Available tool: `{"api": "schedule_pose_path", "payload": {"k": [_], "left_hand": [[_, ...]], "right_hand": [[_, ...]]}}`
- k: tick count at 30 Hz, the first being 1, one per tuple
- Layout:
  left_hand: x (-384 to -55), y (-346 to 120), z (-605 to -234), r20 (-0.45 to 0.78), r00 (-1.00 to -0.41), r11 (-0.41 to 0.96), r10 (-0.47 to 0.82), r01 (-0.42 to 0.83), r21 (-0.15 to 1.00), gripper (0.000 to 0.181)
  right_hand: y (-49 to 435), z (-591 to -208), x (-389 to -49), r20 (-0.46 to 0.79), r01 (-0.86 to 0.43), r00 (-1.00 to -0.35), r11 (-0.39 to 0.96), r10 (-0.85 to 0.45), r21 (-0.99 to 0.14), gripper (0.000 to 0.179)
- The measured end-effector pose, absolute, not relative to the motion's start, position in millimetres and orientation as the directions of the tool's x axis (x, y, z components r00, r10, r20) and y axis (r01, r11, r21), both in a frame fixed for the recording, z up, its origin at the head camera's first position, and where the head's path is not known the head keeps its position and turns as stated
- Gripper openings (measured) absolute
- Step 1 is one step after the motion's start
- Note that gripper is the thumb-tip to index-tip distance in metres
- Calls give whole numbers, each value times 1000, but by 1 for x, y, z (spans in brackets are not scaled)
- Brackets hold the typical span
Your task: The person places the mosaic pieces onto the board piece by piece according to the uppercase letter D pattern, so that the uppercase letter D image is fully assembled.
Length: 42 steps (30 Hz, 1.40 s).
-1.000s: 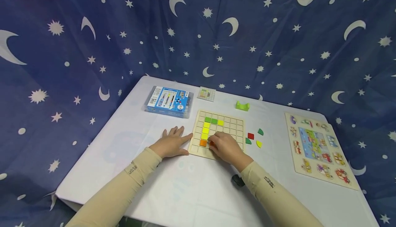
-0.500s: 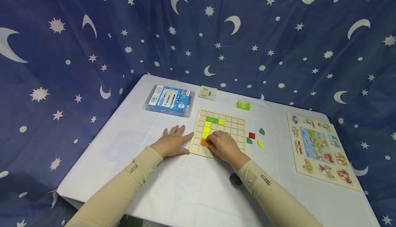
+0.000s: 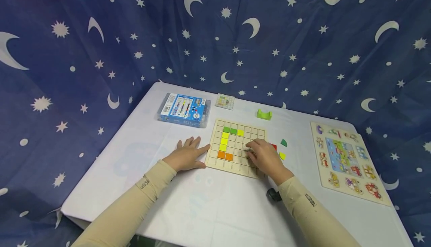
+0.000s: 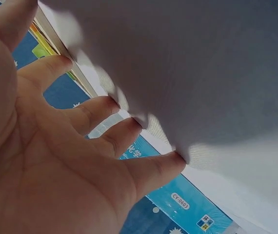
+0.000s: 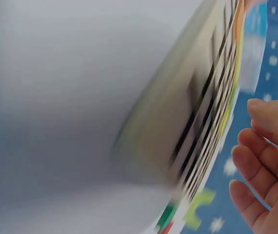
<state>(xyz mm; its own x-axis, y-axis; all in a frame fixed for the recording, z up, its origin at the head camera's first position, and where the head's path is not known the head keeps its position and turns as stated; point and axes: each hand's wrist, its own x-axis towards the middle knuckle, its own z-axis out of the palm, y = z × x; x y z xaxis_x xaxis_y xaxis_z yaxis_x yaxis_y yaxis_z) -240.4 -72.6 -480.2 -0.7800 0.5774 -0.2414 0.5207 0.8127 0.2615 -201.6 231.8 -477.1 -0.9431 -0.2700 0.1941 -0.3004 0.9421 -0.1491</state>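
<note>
A wooden grid board (image 3: 240, 164) lies mid-table. Set in its squares are green tiles (image 3: 233, 131), yellow tiles (image 3: 223, 141) and two orange tiles (image 3: 229, 157). My left hand (image 3: 184, 156) rests on the table with fingers spread, a fingertip touching the board's left edge. Over the right part of the board hovers my right hand (image 3: 267, 159), its fingers loosely bent and holding nothing, as the right wrist view also shows. Just beyond that hand lie a red tile (image 3: 274, 147), partly hidden, a yellow quarter-round piece (image 3: 282, 156) and a green quarter-round piece (image 3: 284, 142).
Behind the board are a blue-labelled plastic case (image 3: 184, 110), a small pattern card (image 3: 225, 101) and a green notched block (image 3: 264, 115). A picture puzzle board (image 3: 348, 164) lies at the right. Beneath the right wrist is a black object (image 3: 273, 195).
My right hand has let go of the second orange tile, now visible beside the first, and moved right across the board. It now covers the nearer green piece. The left hand stays put.
</note>
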Motion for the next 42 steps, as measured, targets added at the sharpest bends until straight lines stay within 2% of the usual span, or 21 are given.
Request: {"api": "schedule_pose_path", "payload": {"k": [6,14,30,42], "left_hand": [[-241,-74,-480,-234,-781,812,580,528,250,80],[-243,-73,-482,-241,-777,811,581,530,248,79],[-240,-73,-482,-238,-779,812,580,529,247,79],[-240,-74,-481,-237,-779,812,580,528,251,79]], "right_hand": [[290,-481,-210,224,-254,-950,957,-220,-137,25],[325,-491,-217,85,-191,-980,969,-180,-158,27],[328,-493,-219,80,-168,-985,962,-154,-214,25],[277,-483,-222,123,-307,-950,925,-286,-225,28]]}}
